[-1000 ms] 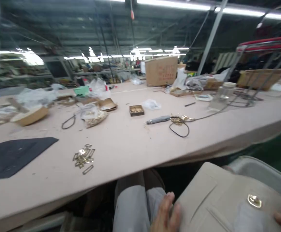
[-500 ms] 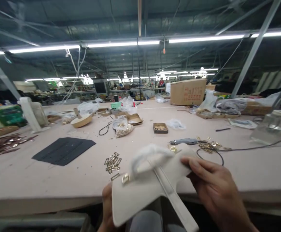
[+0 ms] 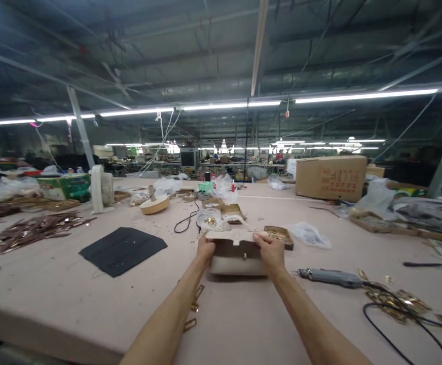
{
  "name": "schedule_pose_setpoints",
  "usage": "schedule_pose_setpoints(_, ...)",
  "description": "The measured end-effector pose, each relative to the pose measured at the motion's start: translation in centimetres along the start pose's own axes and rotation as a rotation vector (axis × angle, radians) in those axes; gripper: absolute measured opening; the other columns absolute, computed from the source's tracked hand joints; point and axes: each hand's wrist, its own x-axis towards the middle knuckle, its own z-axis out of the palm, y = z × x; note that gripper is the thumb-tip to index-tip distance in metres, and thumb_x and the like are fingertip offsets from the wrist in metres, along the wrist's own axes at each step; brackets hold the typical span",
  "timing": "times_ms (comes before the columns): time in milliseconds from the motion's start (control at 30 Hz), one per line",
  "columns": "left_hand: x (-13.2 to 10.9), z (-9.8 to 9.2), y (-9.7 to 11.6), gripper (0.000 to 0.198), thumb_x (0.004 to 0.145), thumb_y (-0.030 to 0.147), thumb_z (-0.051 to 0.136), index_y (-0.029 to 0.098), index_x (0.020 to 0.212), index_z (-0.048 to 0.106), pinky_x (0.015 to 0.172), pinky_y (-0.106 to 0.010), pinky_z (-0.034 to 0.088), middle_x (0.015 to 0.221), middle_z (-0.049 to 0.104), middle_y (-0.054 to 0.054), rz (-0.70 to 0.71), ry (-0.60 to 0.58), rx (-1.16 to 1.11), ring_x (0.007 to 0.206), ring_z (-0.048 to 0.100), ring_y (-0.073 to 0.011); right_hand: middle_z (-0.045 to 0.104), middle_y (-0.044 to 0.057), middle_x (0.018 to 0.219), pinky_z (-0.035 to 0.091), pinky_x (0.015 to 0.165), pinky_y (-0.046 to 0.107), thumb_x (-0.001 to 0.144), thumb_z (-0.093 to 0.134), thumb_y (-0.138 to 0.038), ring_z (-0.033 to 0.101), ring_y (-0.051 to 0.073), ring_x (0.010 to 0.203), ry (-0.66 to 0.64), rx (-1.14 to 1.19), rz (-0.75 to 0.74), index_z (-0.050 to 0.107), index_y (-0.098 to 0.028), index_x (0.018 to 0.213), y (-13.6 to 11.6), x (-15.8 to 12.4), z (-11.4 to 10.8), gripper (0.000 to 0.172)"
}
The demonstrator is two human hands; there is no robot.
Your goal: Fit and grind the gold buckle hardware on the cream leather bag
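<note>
Both arms have stretched forward since half a second ago, and the small cream leather handbag with a brass clasp (image 3: 238, 256), which was then held over the near edge, now stands upright on the pale pink work surface (image 3: 72, 299), well out from the person. The left hand (image 3: 206, 250) clasps the bag's left end and the right hand (image 3: 269, 248) its right end, so each grip is curled closed on the bag, thumbs toward the front and fingers over the top edge near the flap. The bag's base appears to touch the surface.

Judging from this, the step in hand is setting the bag down and squaring it upright; a next move would call for steadying it with one hand so the other can come free without the bag tipping.

Just behind the bag lie a clear plastic bag of brass parts (image 3: 208, 221) and a shallow brown cardboard tray of gold fittings (image 3: 279, 236). To the right, near the right forearm, rests a grey cylindrical hand tool (image 3: 329, 277) with a black cable (image 3: 399, 329) curling beside scattered brass pieces. To the left sits a dark grey flat fabric panel (image 3: 124, 249), and flat brass rectangular rings (image 3: 194, 306) lie partly under the left forearm.
</note>
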Motion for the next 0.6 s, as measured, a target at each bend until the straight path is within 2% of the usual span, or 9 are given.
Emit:
schedule_pose_setpoints(67, 0.2, 0.2, -0.7, 0.041, 0.059, 0.011, 0.071, 0.013, 0.100, 0.073, 0.102, -0.049, 0.048, 0.104, 0.071, -0.015, 0.221, 0.242, 0.168, 0.112, 0.063, -0.0353, 0.079, 0.011, 0.093, 0.059, 0.090, 0.042, 0.070, 0.081, -0.046, 0.075, 0.030, 0.092, -0.032, -0.086, -0.068, 0.083, -0.015, 0.094, 2.0, 0.0, -0.2, 0.039)
schedule_pose_setpoints(133, -0.3, 0.4, -1.0, 0.046, 0.067, 0.010, 0.064, 0.013, 0.113, 0.070, 0.108, -0.048, 0.044, 0.116, 0.066, -0.017, 0.549, 0.456, 0.371, 0.119, 0.058, -0.0334, 0.079, 0.012, 0.098, 0.059, 0.093, 0.042, 0.074, 0.079, -0.048, 0.075, 0.030, 0.095, -0.033, -0.096, -0.100, 0.083, -0.016, 0.098, 3.4, -0.1, -0.2, 0.040)
schedule_pose_setpoints(167, -0.8, 0.6, -0.9, 0.046, 0.071, 0.010, 0.061, 0.013, 0.116, 0.069, 0.107, -0.047, 0.044, 0.118, 0.064, -0.017, 0.700, 0.496, 0.447, 0.119, 0.058, -0.0321, 0.079, 0.012, 0.099, 0.059, 0.093, 0.042, 0.075, 0.078, -0.049, 0.075, 0.030, 0.095, -0.019, -0.090, -0.113, 0.082, -0.016, 0.099, 3.9, -0.2, -0.2, 0.041)
schedule_pose_setpoints(200, -1.4, 0.8, -0.9, 0.042, 0.076, 0.010, 0.058, 0.014, 0.116, 0.069, 0.105, -0.045, 0.046, 0.116, 0.063, -0.017, 0.806, 0.483, 0.488, 0.116, 0.059, -0.0304, 0.079, 0.012, 0.100, 0.060, 0.093, 0.042, 0.076, 0.078, -0.049, 0.075, 0.030, 0.095, -0.002, -0.083, -0.124, 0.082, -0.016, 0.100, 4.2, -0.2, -0.1, 0.041)
schedule_pose_setpoints(267, -2.8, 1.2, -0.6, 0.032, 0.085, 0.013, 0.053, 0.015, 0.111, 0.071, 0.094, -0.041, 0.051, 0.104, 0.064, -0.013, 0.901, 0.379, 0.506, 0.101, 0.063, -0.0265, 0.079, 0.012, 0.100, 0.060, 0.093, 0.042, 0.077, 0.077, -0.049, 0.075, 0.030, 0.094, 0.023, -0.080, -0.132, 0.082, -0.016, 0.100, 4.7, -0.3, -0.1, 0.041)
schedule_pose_setpoints(367, -4.8, 1.7, -0.4, 0.022, 0.093, 0.022, 0.054, 0.017, 0.099, 0.074, 0.081, -0.034, 0.053, 0.087, 0.067, -0.009, 0.815, 0.169, 0.427, 0.084, 0.065, -0.0225, 0.079, 0.012, 0.100, 0.059, 0.095, 0.043, 0.078, 0.078, -0.048, 0.075, 0.030, 0.094, 0.015, -0.073, -0.109, 0.082, -0.016, 0.100, 5.0, -0.4, -0.1, 0.039)
schedule_pose_setpoints(467, -6.0, 2.5, -0.7, 0.017, 0.089, 0.031, 0.065, 0.017, 0.092, 0.074, 0.065, -0.027, 0.053, 0.072, 0.067, -0.005, 0.513, -0.071, 0.290, 0.066, 0.066, -0.0186, 0.079, 0.012, 0.097, 0.062, 0.085, 0.041, 0.079, 0.077, -0.048, 0.077, 0.029, 0.084, -0.039, -0.021, -0.055, 0.081, -0.016, 0.102, 5.2, -0.6, -0.2, 0.040)
schedule_pose_setpoints(533, -6.1, 3.2, -1.1, 0.028, 0.082, 0.034, 0.076, 0.015, 0.103, 0.072, 0.058, -0.026, 0.053, 0.070, 0.068, -0.003, 0.305, -0.204, 0.144, 0.059, 0.067, -0.0172, 0.079, 0.011, 0.088, 0.063, 0.079, 0.039, 0.080, 0.077, -0.049, 0.077, 0.028, 0.076, -0.061, 0.003, -0.028, 0.080, -0.015, 0.104, 5.2, -0.7, -0.3, 0.041)
schedule_pose_setpoints(600, -6.0, 3.7, -1.6, 0.046, 0.075, 0.034, 0.083, 0.012, 0.113, 0.070, 0.063, -0.028, 0.058, 0.078, 0.073, -0.005, 0.172, -0.272, -0.017, 0.064, 0.072, -0.0190, 0.079, 0.011, 0.081, 0.062, 0.079, 0.039, 0.079, 0.077, -0.049, 0.077, 0.028, 0.075, -0.068, 0.001, -0.018, 0.080, -0.015, 0.104, 5.2, -0.7, -0.3, 0.043)
